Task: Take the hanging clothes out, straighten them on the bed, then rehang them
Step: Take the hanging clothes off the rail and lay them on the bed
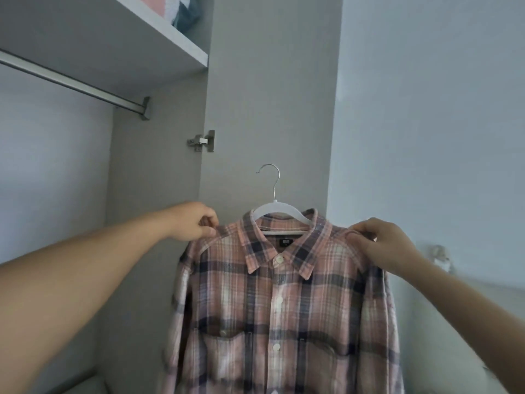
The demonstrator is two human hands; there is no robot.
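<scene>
I hold the plaid shirt (278,308) by both shoulders, left hand (196,221) and right hand (380,243) pinching cloth; the hanger (279,211) hook points up (free), rail (71,81) up-left, nearer my left.

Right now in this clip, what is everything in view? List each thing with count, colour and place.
plaid shirt: one, pink, navy and white, buttoned, on a hanger, held up in front of the wardrobe side panel
hanger: one, white with a metal hook, inside the shirt's collar, hook free of the rail
clothes rail: one, silver, upper left under the shelf, nothing on the part in view
shelf: one, grey, top left, folded fabrics on it
door hinge: one, metal, on the wardrobe panel
left hand: pinches one shirt shoulder
right hand: pinches the other shoulder
</scene>
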